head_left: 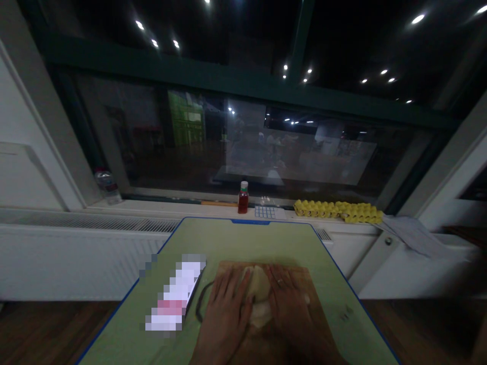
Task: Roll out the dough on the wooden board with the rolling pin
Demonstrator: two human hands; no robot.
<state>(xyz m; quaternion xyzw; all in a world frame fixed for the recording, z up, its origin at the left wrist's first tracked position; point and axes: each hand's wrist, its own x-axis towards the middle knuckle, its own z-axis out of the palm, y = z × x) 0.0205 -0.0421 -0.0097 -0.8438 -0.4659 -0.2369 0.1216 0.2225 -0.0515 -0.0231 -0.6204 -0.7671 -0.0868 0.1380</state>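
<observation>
A pale piece of what looks like dough (258,285) lies on a wooden board (304,271), with a second pale fold nearer to me. My left hand (228,304) rests flat at its left side, fingers stretched forward and slightly apart. On the right, my right hand (287,299) lies palm down with its fingers extended, its inner edge against the dough. Neither hand is closed around anything. Both palms hide the parts of the dough and board beneath them.
The board sits on a green table (243,241) with a blue edge. Left of it are a pixelated phone-like object (177,294) and a dark loop (199,304). On the windowsill stand a red bottle (243,198), yellow egg trays (337,210) and a clear bottle (108,186).
</observation>
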